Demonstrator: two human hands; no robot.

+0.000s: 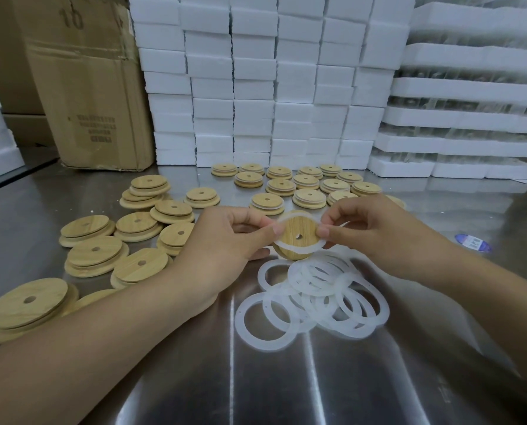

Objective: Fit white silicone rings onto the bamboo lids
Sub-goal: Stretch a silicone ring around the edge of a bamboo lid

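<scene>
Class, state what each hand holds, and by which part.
The left hand and right hand pinch one silicone ring by opposite edges, over a bamboo lid.

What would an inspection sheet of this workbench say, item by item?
Surface: shiny metal table, with light reflections.
Job's things: one bamboo lid between the hands, silicone ring partly stretched over it; loose rings piled nearby; bare lids at left; ringed lids in rows behind.
Clutter: small blue label at right.
Grippers (hands): left hand and right hand each pinch the silicone ring at the lid's edges.
Cables: nothing seen.
Surroundings: cardboard box, stacked white foam blocks, foam trays.
</scene>
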